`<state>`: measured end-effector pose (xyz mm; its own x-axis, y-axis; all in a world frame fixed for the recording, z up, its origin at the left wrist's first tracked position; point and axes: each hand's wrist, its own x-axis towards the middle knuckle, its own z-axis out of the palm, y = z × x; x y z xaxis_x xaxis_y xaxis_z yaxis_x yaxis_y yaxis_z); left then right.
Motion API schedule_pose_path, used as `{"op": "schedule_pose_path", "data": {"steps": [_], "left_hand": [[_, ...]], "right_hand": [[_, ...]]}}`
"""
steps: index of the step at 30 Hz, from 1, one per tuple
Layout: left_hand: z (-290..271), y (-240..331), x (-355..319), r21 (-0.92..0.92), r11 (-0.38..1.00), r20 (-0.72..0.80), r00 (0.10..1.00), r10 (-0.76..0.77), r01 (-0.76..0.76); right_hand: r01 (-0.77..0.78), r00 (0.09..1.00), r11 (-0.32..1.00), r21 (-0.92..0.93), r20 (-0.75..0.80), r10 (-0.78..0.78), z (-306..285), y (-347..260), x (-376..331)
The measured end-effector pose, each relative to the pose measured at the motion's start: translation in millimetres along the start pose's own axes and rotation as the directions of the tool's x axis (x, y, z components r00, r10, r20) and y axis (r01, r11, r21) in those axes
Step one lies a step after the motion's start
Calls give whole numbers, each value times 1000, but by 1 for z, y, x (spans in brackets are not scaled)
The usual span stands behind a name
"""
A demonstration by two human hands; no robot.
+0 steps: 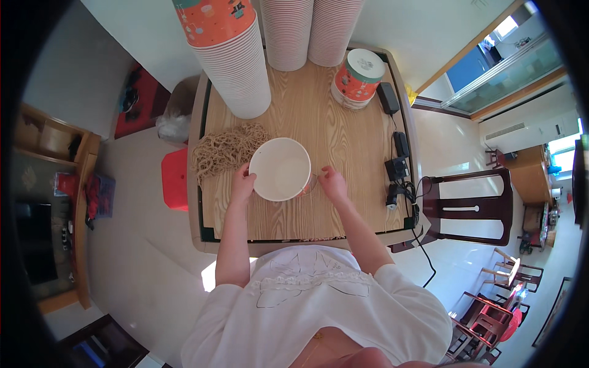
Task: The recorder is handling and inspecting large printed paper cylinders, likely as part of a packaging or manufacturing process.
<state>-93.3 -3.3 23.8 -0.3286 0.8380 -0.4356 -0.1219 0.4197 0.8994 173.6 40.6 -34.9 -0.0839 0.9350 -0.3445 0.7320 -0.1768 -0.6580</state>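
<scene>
A white round paper bucket (282,168) stands on the wooden table, its open mouth up and its inside bare. My left hand (243,182) is closed on the left side of its rim, thumb over the edge. To the right of the bucket, my right hand (332,184) pinches a thin cord that runs to the bucket's right side; its fine detail is too small to make out. Just beyond my left hand lies a tangled heap of brown twine cords (228,147).
Tall stacks of nested paper buckets (236,73) rise at the table's far side. An orange and green bucket (359,76) sits upside down at the far right. Black adapters and cables (397,167) line the right edge. A dark wooden chair (469,207) stands beside the table.
</scene>
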Motion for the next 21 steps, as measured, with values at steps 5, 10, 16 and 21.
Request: {"op": "schedule_pose_path", "data": {"steps": [5, 10, 16, 21], "left_hand": [[-8, -6, -5, 85, 996, -18, 999, 39, -37], [-14, -7, -7, 208, 968, 19, 989, 143, -144], [-26, -9, -10, 263, 945, -58, 974, 217, -195], [6, -11, 2, 327, 907, 215, 955, 204, -267]], "right_hand": [[189, 937, 932, -309, -228, -266, 22, -19, 3], [24, 987, 1000, 20, -158, -21, 19, 3, 27], [-147, 843, 597, 789, 415, -341, -95, -64, -19], [103, 713, 558, 824, 329, -619, -152, -128, -77]]}}
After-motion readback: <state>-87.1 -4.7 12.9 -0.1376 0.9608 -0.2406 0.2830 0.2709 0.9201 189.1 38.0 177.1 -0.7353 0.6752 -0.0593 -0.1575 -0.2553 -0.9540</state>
